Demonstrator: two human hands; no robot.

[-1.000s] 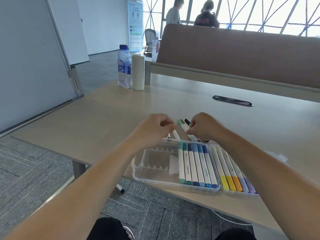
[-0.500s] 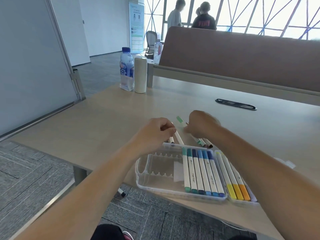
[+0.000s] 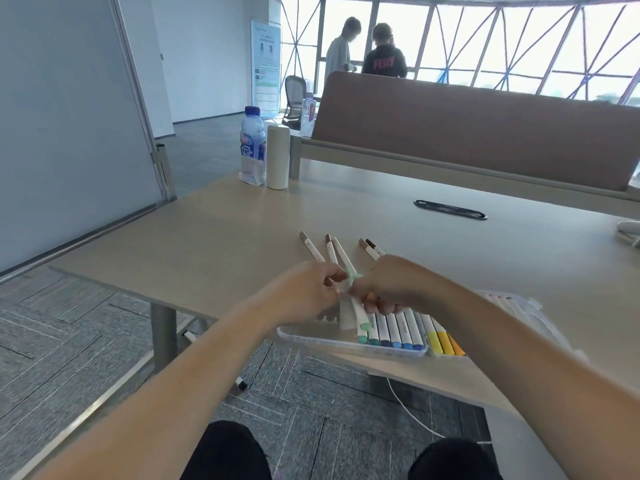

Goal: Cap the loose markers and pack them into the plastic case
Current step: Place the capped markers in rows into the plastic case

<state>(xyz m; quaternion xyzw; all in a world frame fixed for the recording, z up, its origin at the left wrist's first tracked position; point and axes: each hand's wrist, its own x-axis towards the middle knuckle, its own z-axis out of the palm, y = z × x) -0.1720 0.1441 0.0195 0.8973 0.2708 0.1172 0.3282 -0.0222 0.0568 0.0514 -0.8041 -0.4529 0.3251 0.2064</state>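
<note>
**Packing markers at the table's near edge.** A grey partition [image 3: 69, 116] stands off to my left, with carpeted floor between it and the left edge of the table [image 3: 214, 233]. A water bottle [image 3: 252, 147] and a white cylinder [image 3: 278, 155] stand side by side at the far left corner, and a broad run of tabletop separates them from my hands. Several loose markers [image 3: 311, 249], most with brown caps, lie fanned out just beyond my knuckles.

My left hand [image 3: 304, 292] is curled, thumb and forefinger pinched at the upper end of a green marker [image 3: 360, 318]; blur hides the exact contact. My right hand [image 3: 391, 285] is clenched around the same marker's barrel. The marker's lower, green-capped end points down into the plastic case [image 3: 311, 332].

The case sits right at the table's near edge, directly under my hands. Its left part shows bare slots, and green, blue and yellow markers are lined up to the right. Well beyond my right hand, a dark cable slot [image 3: 450, 209] is set into the tabletop.
</note>
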